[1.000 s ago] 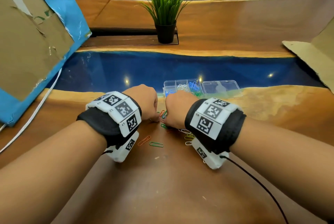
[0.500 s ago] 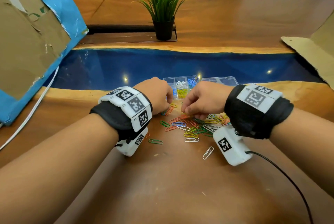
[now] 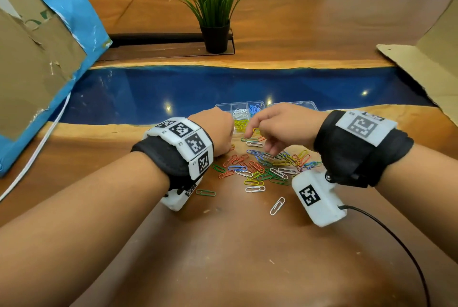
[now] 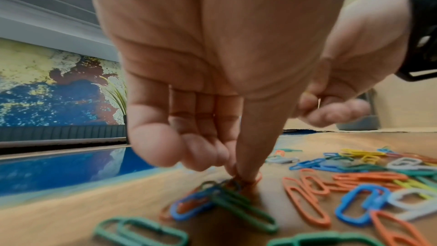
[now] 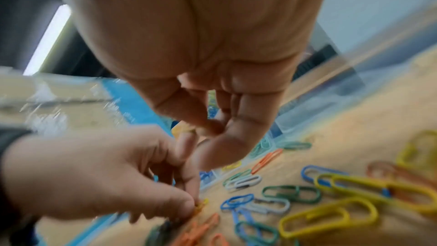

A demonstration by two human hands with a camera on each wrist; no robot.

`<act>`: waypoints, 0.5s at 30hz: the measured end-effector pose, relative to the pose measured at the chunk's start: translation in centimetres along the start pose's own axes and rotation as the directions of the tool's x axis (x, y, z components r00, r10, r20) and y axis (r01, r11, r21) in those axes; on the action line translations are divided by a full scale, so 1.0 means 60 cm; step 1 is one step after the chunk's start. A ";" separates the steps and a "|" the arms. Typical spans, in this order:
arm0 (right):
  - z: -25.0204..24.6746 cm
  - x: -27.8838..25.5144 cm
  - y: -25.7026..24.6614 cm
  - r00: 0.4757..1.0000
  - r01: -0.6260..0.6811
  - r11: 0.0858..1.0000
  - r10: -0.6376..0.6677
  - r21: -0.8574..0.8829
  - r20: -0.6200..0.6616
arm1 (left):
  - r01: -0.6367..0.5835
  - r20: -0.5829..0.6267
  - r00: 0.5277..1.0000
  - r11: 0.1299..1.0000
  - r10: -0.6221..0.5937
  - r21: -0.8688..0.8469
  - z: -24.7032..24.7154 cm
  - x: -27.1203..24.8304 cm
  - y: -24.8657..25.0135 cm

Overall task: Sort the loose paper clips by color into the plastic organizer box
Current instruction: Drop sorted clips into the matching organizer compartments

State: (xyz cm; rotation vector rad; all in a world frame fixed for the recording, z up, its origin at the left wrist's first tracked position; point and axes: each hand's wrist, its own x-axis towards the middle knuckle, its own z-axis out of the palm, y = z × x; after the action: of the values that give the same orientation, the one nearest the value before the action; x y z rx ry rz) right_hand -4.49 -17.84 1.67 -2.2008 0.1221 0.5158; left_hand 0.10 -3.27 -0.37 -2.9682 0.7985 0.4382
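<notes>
A loose pile of coloured paper clips [image 3: 267,165] is spread on the wooden part of the table [image 3: 223,244], just in front of the clear plastic organizer box [image 3: 244,114], which sits where the wood meets the blue resin strip [image 3: 198,88]. In the box, white clips [image 3: 240,113], blue clips [image 3: 254,109] and yellow clips [image 3: 241,124] are seen in separate compartments. Its open lid [image 3: 303,104] lies to the right, largely hidden behind the right hand.

The left hand [image 3: 218,131] is lowered to the left edge of the pile, its fingers curled; in the left wrist view thumb and forefinger [image 4: 246,166] are pressed together on a clip at the table surface, though its colour is blurred there. In the right wrist view an orange-yellow clip [image 5: 201,206] is seen pinched at those fingertips.

The right hand [image 3: 280,128] is held above the far side of the pile, near the box's front edge, with fingers bent downward. Thumb and forefinger [image 5: 212,128] are closed together, but whether a clip is held between them cannot be told.

A single white clip [image 3: 277,206] and a green clip [image 3: 205,192] lie apart, nearer the person. A potted plant [image 3: 215,9] stands at the far side, and cardboard [image 3: 32,59] leans at the left.
</notes>
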 end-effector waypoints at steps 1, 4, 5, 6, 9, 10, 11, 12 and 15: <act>-0.005 -0.002 0.003 0.999 -0.035 0.992 0.035 0.118 0.004 | -0.003 0.002 1.000 1.000 0.003 -0.004 0.001 0.000 0.001; -0.023 -0.011 0.017 0.988 -0.147 0.882 0.112 0.448 0.103 | -0.018 0.028 0.999 1.000 0.019 -0.015 0.002 -0.004 0.004; -0.028 -0.015 0.022 0.983 -0.176 0.845 0.121 0.505 0.141 | -0.023 0.043 0.999 1.000 0.024 -0.017 0.002 -0.005 0.004; -0.031 -0.019 0.027 0.979 -0.193 0.823 0.124 0.534 0.162 | -0.029 0.053 0.998 0.999 0.030 -0.019 0.001 -0.007 0.004; -0.031 -0.027 0.041 0.984 -0.164 0.892 0.120 0.420 0.130 | -0.036 0.041 0.998 0.999 0.037 -0.015 -0.003 -0.011 0.001; -0.028 -0.029 0.045 0.993 -0.114 0.964 0.101 0.241 0.065 | -0.036 0.035 0.999 0.999 0.037 -0.017 -0.005 -0.012 0.000; -0.025 -0.032 0.047 0.998 -0.062 0.998 0.062 -0.021 -0.006 | -0.035 0.035 0.999 0.999 0.035 -0.020 -0.006 -0.012 0.000; -0.022 -0.034 0.050 0.998 -0.016 0.957 -0.001 -0.289 -0.057 | -0.031 0.040 0.999 0.999 0.032 -0.025 -0.008 -0.012 -0.001; -0.012 -0.041 0.046 0.996 0.010 0.762 -0.063 -0.647 -0.058 | -0.027 0.049 0.998 0.999 0.029 -0.030 -0.010 -0.009 -0.003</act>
State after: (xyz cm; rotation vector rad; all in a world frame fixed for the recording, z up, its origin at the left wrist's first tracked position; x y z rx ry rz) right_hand -7.21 -20.38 1.06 -2.9019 -0.0768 0.4984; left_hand -0.13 -2.91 0.35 -2.9633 0.8366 0.5275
